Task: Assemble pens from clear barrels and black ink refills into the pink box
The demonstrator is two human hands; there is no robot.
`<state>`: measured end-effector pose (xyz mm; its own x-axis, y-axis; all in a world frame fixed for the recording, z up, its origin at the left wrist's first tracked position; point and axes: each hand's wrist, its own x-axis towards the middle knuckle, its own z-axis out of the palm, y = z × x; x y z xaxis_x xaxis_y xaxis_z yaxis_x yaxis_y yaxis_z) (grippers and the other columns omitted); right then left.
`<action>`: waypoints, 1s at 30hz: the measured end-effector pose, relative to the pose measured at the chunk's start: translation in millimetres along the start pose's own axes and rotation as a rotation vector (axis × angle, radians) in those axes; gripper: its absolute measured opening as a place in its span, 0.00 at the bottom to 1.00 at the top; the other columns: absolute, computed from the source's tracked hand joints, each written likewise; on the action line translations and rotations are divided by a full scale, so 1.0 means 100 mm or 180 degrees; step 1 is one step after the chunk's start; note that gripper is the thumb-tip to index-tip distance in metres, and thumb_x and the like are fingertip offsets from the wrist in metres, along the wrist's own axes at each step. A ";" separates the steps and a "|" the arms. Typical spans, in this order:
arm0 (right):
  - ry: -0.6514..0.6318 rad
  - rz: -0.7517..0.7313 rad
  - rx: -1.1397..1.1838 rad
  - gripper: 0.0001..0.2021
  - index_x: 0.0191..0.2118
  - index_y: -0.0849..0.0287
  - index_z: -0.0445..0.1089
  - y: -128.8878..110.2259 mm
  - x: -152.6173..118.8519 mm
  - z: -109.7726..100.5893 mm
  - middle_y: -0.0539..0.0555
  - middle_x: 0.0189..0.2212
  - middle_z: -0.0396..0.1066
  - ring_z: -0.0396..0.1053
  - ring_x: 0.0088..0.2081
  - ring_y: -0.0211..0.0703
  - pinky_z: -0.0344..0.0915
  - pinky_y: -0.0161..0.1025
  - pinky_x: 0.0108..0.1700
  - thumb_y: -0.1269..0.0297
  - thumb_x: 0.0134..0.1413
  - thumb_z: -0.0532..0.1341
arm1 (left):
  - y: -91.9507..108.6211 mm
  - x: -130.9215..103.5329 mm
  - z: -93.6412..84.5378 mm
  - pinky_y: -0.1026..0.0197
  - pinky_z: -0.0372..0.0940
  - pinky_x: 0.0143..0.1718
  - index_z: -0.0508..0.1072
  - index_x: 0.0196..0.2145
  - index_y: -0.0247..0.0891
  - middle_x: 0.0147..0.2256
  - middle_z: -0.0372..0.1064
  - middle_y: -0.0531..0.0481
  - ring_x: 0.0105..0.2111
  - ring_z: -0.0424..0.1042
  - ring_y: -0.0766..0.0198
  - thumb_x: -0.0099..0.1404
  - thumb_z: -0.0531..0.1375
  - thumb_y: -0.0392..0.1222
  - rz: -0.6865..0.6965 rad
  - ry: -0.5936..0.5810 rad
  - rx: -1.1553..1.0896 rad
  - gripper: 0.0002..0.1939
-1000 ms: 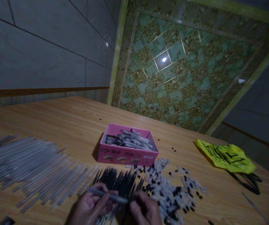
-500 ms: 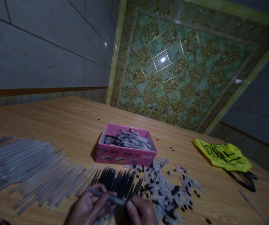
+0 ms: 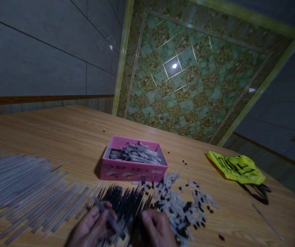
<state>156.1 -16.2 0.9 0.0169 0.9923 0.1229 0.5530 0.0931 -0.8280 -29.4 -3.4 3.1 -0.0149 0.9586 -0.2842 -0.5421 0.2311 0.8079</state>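
Observation:
A pen (image 3: 111, 221) with a clear, greyish barrel and a dark lower end slants across the fingers of my left hand (image 3: 92, 224), which is closed around it. My right hand (image 3: 159, 226) is to the right of the pen, apart from it, its fingers curled and thumb pressed in; whatever it may hold is hidden. Just beyond both hands lies a bunch of thin black pen refills (image 3: 124, 200). Many clear tubes (image 3: 26, 192), like pen barrels, cover the table on the left. Small whitish and black pen parts (image 3: 175, 206) lie scattered on the right.
Behind the refills stands an open pink box (image 3: 134, 173) full of pens (image 3: 137, 152). A yellow bag (image 3: 236, 168) with black print and a dark strap lies at the right. Nearby is one thin stick (image 3: 267, 221). Tiled walls border the wooden table (image 3: 72, 130).
My right hand has come away from the end of the pen. The pen in my left hand now tilts more steeply, its dark end lower. The whole view has shifted slightly.

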 end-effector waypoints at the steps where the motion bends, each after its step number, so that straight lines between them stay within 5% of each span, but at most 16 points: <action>1: 0.0044 -0.0033 -0.0285 0.22 0.20 0.60 0.67 -0.02 0.04 -0.11 0.50 0.18 0.67 0.64 0.23 0.38 0.54 0.31 0.25 0.52 0.57 0.51 | -0.01 0.01 -0.02 0.64 0.67 0.22 0.71 0.36 0.37 0.22 0.72 0.51 0.22 0.71 0.62 0.45 0.67 0.48 0.0034 -0.0005 -0.0036 0.21; 5: 0.0308 0.0008 -0.1469 0.06 0.28 0.58 0.70 0.02 0.18 -0.48 0.51 0.26 0.71 0.67 0.30 0.40 0.55 0.32 0.31 0.68 0.50 0.55 | -0.05 0.05 -0.07 0.71 0.52 0.11 0.72 0.40 0.39 0.18 0.61 0.57 0.13 0.56 0.74 0.50 0.64 0.51 0.0025 -0.0159 -0.0071 0.21; 10: -0.0101 -0.0036 -0.2120 0.12 0.27 0.55 0.72 0.15 0.21 -0.56 0.52 0.29 0.72 0.68 0.32 0.40 0.54 0.32 0.32 0.74 0.43 0.53 | -0.09 0.09 -0.11 0.74 0.34 0.13 0.76 0.36 0.36 0.18 0.55 0.58 0.12 0.43 0.83 0.46 0.66 0.53 -0.0176 -0.0209 0.0295 0.22; 20: -0.0259 -0.0198 -0.2278 0.13 0.27 0.54 0.72 0.07 0.14 -0.37 0.51 0.29 0.72 0.70 0.32 0.43 0.53 0.34 0.30 0.76 0.37 0.54 | -0.17 0.15 -0.16 0.74 0.34 0.13 0.77 0.38 0.36 0.19 0.60 0.55 0.12 0.44 0.83 0.45 0.66 0.53 -0.0149 -0.0238 0.0455 0.24; 30: -0.0327 -0.0513 -0.1744 0.10 0.28 0.55 0.73 0.10 0.16 -0.26 0.52 0.34 0.70 0.68 0.36 0.41 0.58 0.31 0.35 0.76 0.44 0.56 | -0.11 0.08 -0.08 0.74 0.34 0.13 0.79 0.33 0.37 0.18 0.60 0.56 0.11 0.43 0.83 0.43 0.66 0.55 -0.0163 -0.0269 0.0575 0.22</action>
<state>182.9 -1.9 9.0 -0.1690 0.9745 0.1477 0.8929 0.2148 -0.3958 -30.0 0.0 -12.1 0.0834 0.9536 -0.2892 -0.3808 0.2986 0.8751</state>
